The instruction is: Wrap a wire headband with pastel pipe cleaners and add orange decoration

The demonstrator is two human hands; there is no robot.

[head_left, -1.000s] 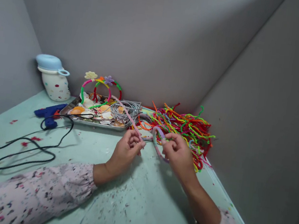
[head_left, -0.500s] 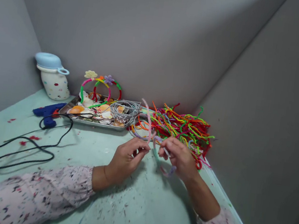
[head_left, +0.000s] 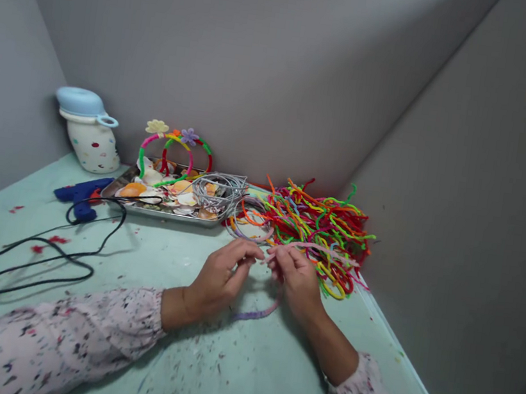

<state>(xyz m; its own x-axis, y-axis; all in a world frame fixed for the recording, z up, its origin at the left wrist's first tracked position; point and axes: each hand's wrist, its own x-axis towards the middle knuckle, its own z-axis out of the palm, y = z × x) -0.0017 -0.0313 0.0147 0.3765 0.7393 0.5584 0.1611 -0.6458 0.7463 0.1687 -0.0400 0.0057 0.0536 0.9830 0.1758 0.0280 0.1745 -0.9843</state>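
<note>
Both hands meet fingertip to fingertip: the left hand (head_left: 219,276) and right hand (head_left: 298,279) pinch a pink pipe cleaner (head_left: 319,249), which runs rightward toward the pipe-cleaner pile (head_left: 322,221) on the tabletop (head_left: 148,259).

Soft, even light from above, moderately bright, no glare. Faint shadows under both forearms and beside the black cable (head_left: 42,252) near the table's (head_left: 148,259) left edge. Wide-angle warp: walls bow, table edges splay. Dark vignette in the frame's right corners. Sleeves at the bottom edge are slightly smeared; centre reasonably sharp, overall a bit soft.
</note>
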